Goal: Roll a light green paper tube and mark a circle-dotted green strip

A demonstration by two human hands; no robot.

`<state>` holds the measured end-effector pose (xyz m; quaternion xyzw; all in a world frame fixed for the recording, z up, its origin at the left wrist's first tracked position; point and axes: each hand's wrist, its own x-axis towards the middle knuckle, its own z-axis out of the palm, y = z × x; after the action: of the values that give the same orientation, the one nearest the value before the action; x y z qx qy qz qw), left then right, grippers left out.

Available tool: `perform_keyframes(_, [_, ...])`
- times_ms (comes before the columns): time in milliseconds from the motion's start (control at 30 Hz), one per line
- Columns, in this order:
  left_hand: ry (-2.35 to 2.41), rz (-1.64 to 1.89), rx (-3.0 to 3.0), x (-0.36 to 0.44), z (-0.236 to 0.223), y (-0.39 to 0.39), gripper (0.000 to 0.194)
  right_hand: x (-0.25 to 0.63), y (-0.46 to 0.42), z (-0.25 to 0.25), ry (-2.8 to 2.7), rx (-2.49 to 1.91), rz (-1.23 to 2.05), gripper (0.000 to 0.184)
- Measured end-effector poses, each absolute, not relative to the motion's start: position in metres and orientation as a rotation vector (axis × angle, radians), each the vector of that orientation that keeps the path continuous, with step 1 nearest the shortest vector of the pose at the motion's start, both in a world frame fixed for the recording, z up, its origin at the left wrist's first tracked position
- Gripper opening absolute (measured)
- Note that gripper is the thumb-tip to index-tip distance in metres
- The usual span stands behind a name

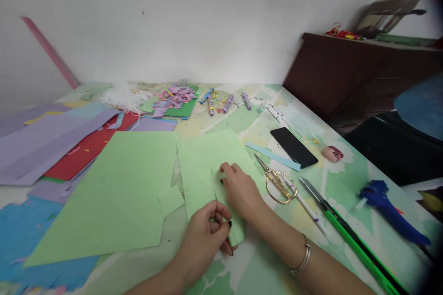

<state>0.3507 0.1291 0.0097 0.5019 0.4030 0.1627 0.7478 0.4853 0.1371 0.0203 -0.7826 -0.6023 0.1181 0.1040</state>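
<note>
My left hand (206, 228) is closed at the near edge of a light green paper sheet (195, 166), thumb and fingers bent together around it. My right hand (241, 190) lies over the right part of the same sheet, its fingers curled against the paper. A narrow slit runs through the sheet just left of the right fingertips. A larger light green sheet (110, 189) lies to the left, with a notched right edge. A small green piece (171, 200) sits between the two sheets. Gold-handled scissors (277, 182) rest right of my right hand.
On the right lie a green utility knife (346, 235), a white pen (309, 212), a blue paper strip (273, 156), a black phone (294, 146) and a blue glue gun (391, 212). Coloured paper (86, 152) spreads left. Paper scraps (175, 99) and small paper rolls (228, 103) lie at the back.
</note>
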Motion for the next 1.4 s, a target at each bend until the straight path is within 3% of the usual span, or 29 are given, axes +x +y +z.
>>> perform_keyframes(200, [0.995, 0.287, 1.308, 0.353, 0.011, 0.122, 0.021, 0.480, 0.136, 0.025, -1.880, -2.427, 0.294, 0.026])
perform_keyframes(300, [1.033, 0.356, 1.733, 0.349, 0.015, 0.122, 0.020, 0.475, 0.134, 0.029, -1.923, -2.481, 0.294, 0.032])
perform_keyframes(433, [0.955, 0.529, 2.515, 0.340, 0.017, 0.123, 0.017, 0.468, 0.132, 0.033, -1.930, -2.572, 0.162, 0.021])
perform_keyframes(600, [0.832, 0.370, 2.956, 0.333, 0.009, 0.134, 0.056, 0.464, 0.129, 0.031, -1.948, -2.603, 0.015, 0.019])
perform_keyframes(933, [0.893, -0.044, 2.837, 0.345, 0.016, 0.165, 0.100, 0.462, 0.124, 0.019, -1.919, -2.635, 0.001, 0.035])
perform_keyframes(1067, [0.892, -0.123, 2.867, 0.348, 0.017, 0.167, 0.099, 0.470, 0.110, 0.018, -2.093, -2.464, -0.061, 0.047])
perform_keyframes(1200, [0.881, -0.162, 2.957, 0.348, 0.015, 0.150, 0.080, 0.477, 0.095, 0.014, -2.141, -2.356, -0.143, 0.058])
perform_keyframes(1400, [0.728, 0.080, 2.835, 0.334, 0.018, 0.156, 0.059, 0.474, 0.098, 0.021, -2.025, -2.397, -0.054, 0.049])
